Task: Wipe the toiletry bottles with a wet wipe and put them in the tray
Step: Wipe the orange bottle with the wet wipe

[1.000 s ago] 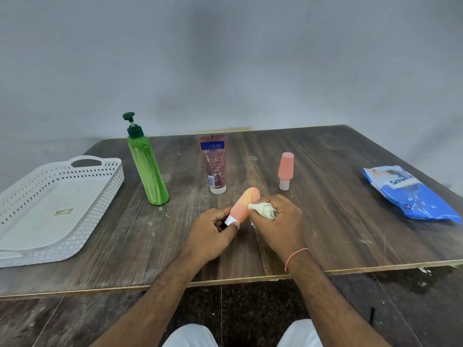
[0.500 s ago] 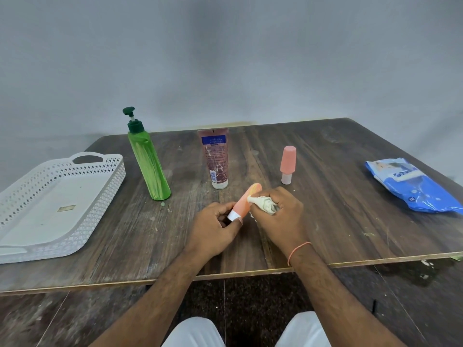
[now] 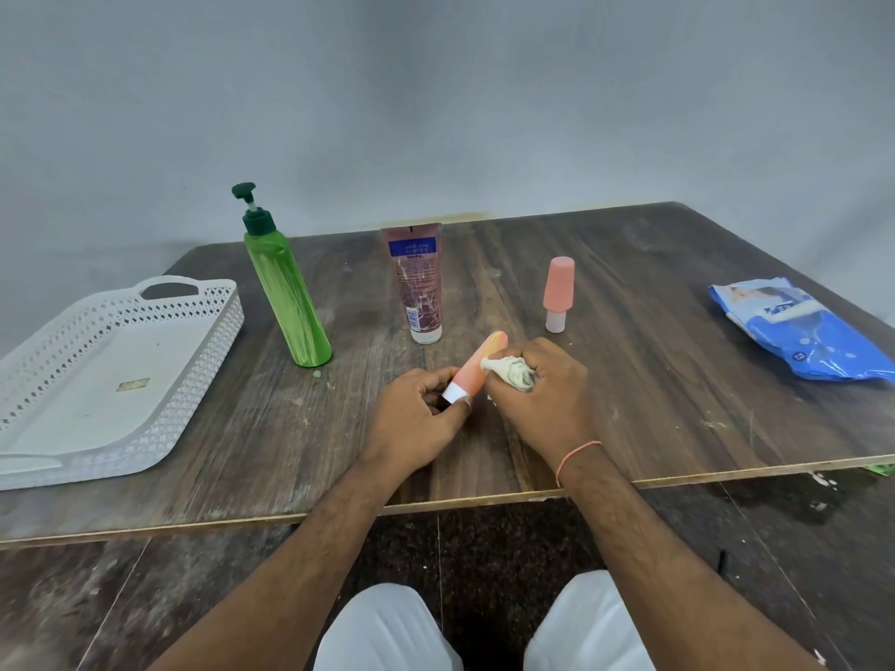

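Note:
My left hand [image 3: 416, 418] pinches the white cap end of a small orange tube [image 3: 477, 368], which points up and away over the table. My right hand [image 3: 542, 394] grips a crumpled wet wipe [image 3: 508, 372] and presses it against the tube's side. Standing on the table behind are a green pump bottle [image 3: 288, 293], a brown tube with a blue label [image 3: 419, 283] on its cap, and a small pink bottle [image 3: 558, 293]. The white lattice tray [image 3: 203, 331] lies at the left with nothing but a small sticker inside.
A blue pack of wet wipes [image 3: 804, 331] lies at the right of the wooden table [image 3: 654, 380]. The table's front edge runs just under my wrists. A grey wall stands close behind the table.
The hands, tube and wipe keep nearly the same hold; the wipe has shifted slightly along the tube. The camera has tilted, so the scene sits a little lower.

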